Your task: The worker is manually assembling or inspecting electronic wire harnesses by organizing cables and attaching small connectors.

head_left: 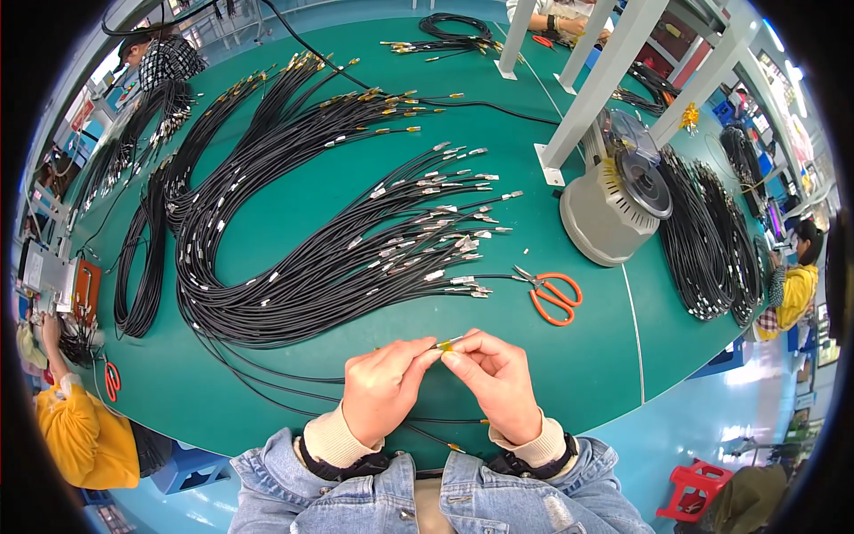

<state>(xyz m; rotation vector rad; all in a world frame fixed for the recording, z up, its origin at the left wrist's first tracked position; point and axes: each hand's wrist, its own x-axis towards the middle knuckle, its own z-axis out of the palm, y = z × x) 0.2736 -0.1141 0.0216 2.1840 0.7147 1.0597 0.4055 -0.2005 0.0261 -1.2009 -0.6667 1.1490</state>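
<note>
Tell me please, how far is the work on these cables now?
Looks done: some cables in the far bundle carry yellow pieces at their tips. In hand: the left hand and right hand pinch one cable end with a yellow piece between the fingertips. Seemingly left: the big bundle beside the orange scissors shows mostly bare metal tips. No exact count is possible.

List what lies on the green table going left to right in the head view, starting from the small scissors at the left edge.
Small orange scissors → big fan of black cables → orange-handled scissors → grey round machine → black cable bundles.
</note>
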